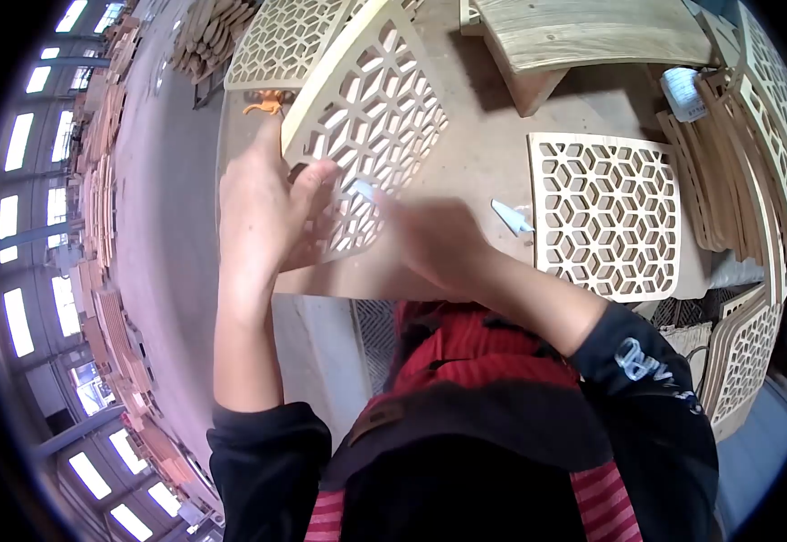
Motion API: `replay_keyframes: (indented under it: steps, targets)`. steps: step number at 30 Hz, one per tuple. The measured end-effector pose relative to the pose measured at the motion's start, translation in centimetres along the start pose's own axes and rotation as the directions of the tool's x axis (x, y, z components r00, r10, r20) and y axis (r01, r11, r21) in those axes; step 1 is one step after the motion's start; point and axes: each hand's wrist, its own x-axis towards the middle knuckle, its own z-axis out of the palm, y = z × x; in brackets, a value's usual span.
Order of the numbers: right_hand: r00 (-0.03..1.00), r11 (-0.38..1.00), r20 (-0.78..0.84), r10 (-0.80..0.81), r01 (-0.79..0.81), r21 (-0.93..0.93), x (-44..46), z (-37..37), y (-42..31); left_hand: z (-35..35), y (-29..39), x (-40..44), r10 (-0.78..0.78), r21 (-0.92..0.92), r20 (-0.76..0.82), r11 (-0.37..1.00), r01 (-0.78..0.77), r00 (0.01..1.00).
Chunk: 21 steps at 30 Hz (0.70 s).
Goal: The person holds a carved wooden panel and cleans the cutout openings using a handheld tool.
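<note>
My left hand (271, 199) grips the lower left edge of a wooden lattice panel (375, 126), which stands tilted on the bench. Against the lattice face, my right hand (434, 235) is blurred by motion, its fingers closed around a small pale blue-white piece (364, 189) whose tip points at the openings. A second lattice panel (606, 217) lies flat to the right. Between it and my right hand rests a light blue pointed piece (509, 217). An orange object (265, 102) sits just beyond my left hand.
A wooden stool-like piece (592, 36) stands at the back. Stacked curved boards (710, 163) and more lattice panels (746, 361) line the right side. Another lattice panel (281, 45) lies at the back left. The bench's front edge (348, 287) is close to my body.
</note>
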Motion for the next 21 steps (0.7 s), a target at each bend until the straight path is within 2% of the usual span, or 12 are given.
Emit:
replay_keyframes:
  steps: [1, 3, 6, 7, 12, 13, 16, 17, 19, 20, 21]
  targets:
    - [0.999, 1.0, -0.043, -0.028, 0.028, -0.013, 0.7, 0.2, 0.3, 0.0, 0.0, 0.1, 0.044, 0.057, -0.021, 0.997, -0.043, 0.999]
    - [0.99, 0.996, -0.108, -0.089, 0.086, -0.024, 1.5, 0.7, 0.2, 0.0, -0.2, 0.2, 0.024, 0.041, -0.009, 0.999, -0.024, 1.0]
    - [0.994, 0.997, 0.104, 0.042, -0.035, -0.066, -1.3, -1.7, 0.1, -0.4, -0.1, 0.3, 0.034, 0.071, -0.021, 0.997, -0.033, 0.999]
    - [0.991, 0.997, 0.112, 0.075, -0.078, 0.015, -2.6, -2.3, 0.4, -0.3, -0.4, 0.3, 0.047, 0.061, -0.03, 0.997, -0.045, 0.998]
    - [1.0, 0.999, -0.016, -0.012, 0.013, 0.034, 0.0, -0.4, 0.7, -0.1, 0.3, 0.0, 0.017, 0.019, -0.013, 1.0, -0.016, 1.0]
    - [0.998, 0.998, -0.044, -0.037, 0.039, 0.044, 0.9, 0.0, 0.8, 0.0, 0.5, -0.1, 0.036, 0.078, -0.026, 0.996, -0.034, 0.999]
    - [0.99, 0.99, -0.069, -0.119, 0.124, 0.073, 0.3, -0.2, 0.8, -0.1, 0.3, 0.1, -0.012, -0.032, 0.006, 0.999, 0.012, 1.0]
    - [0.998, 0.993, -0.013, -0.061, 0.062, 0.101, -0.6, -1.0, 0.8, 0.0, -0.1, 0.3, 0.005, 0.049, -0.007, 0.999, -0.004, 1.0]
    - [0.992, 0.986, 0.118, 0.047, -0.065, 0.152, -2.9, -3.2, 0.2, 0.0, 0.1, 0.1, 0.029, 0.07, -0.029, 0.997, -0.027, 0.999]
    - [0.996, 0.992, 0.079, 0.03, -0.04, 0.123, -2.7, -2.7, 0.3, -0.1, 0.4, -0.1, 0.044, 0.083, -0.036, 0.996, -0.041, 0.998]
    - [0.999, 0.995, 0.04, 0.018, -0.022, 0.095, -2.4, -1.9, 0.6, -0.2, 0.8, -0.1, -0.015, 0.012, 0.007, 1.0, 0.015, 1.0]
